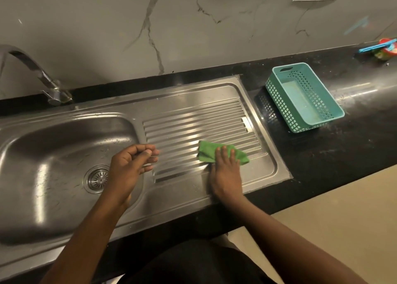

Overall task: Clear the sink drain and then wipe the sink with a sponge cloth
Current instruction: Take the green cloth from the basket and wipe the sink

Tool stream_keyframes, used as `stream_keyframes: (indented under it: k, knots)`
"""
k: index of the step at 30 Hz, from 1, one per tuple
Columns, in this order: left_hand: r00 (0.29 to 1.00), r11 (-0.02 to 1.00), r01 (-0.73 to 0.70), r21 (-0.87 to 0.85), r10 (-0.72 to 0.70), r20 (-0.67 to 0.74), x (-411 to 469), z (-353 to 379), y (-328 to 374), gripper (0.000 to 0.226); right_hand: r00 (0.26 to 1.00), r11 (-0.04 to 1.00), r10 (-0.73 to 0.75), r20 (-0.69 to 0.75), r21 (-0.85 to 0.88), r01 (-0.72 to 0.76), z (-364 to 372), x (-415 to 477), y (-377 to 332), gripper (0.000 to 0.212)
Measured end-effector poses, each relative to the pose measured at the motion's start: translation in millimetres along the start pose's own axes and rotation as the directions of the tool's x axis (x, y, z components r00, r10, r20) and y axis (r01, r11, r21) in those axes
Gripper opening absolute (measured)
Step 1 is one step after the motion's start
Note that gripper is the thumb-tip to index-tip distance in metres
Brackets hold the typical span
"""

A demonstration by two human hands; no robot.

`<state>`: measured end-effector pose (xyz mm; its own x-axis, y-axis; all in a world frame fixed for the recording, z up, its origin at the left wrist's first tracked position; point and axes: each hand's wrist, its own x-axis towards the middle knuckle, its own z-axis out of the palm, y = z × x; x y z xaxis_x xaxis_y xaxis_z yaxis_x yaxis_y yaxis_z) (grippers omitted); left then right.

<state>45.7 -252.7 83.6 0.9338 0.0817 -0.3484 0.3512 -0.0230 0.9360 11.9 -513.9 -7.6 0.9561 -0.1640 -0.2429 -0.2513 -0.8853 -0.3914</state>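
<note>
A steel sink (32,146) fills the left, with its round drain strainer (97,179) at the bottom of the bowl. To its right lies the ribbed draining board (193,120). A crumpled green sponge cloth (209,151) lies on the ribs, and my right hand (225,172) presses flat on it, fingers spread over its near half. My left hand (131,165) hovers over the bowl's right rim, fingers loosely curled, with nothing visible in it.
A curved tap (40,75) stands at the back left. A teal perforated basket (305,97) sits on the black counter (343,144) right of the sink. Small coloured items (384,49) lie at the far right against the marble wall.
</note>
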Motion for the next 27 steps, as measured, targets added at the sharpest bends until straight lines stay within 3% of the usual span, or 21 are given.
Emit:
stream_keyframes:
  k: [4,9,13,15,18,23,27]
  knots:
    - [1.0,1.0,0.005,-0.01,-0.004,0.021,2,9,0,0.021,0.974,0.986,-0.154,0.165,-0.044,0.163,30,-19,-54,0.068]
    - [0.999,1.0,0.005,0.0,-0.005,0.05,3,21,2,0.021,0.769,0.826,-0.511,0.384,-0.028,0.563,74,-55,-123,0.072]
    - [0.999,1.0,-0.017,-0.002,0.018,0.043,5,21,3,0.021,0.686,0.727,-0.62,0.38,-0.05,0.685,62,-53,-103,0.065]
    - [0.999,1.0,-0.014,-0.012,0.015,0.037,6,22,1,0.02,0.699,0.732,-0.622,0.352,-0.056,0.679,45,-48,-73,0.065]
    - [0.999,1.0,-0.008,-0.003,0.008,0.052,6,23,-4,0.019,0.782,0.807,-0.536,0.317,-0.079,0.585,14,-43,-18,0.064]
    - [0.997,1.0,0.0,0.027,-0.002,0.083,8,25,-10,0.02,0.948,0.937,-0.249,0.199,-0.199,0.287,-51,-26,82,0.062]
    - [0.994,1.0,-0.005,0.03,0.002,0.107,8,24,-12,0.019,0.986,0.948,-0.105,0.127,-0.287,0.138,-81,-24,128,0.059]
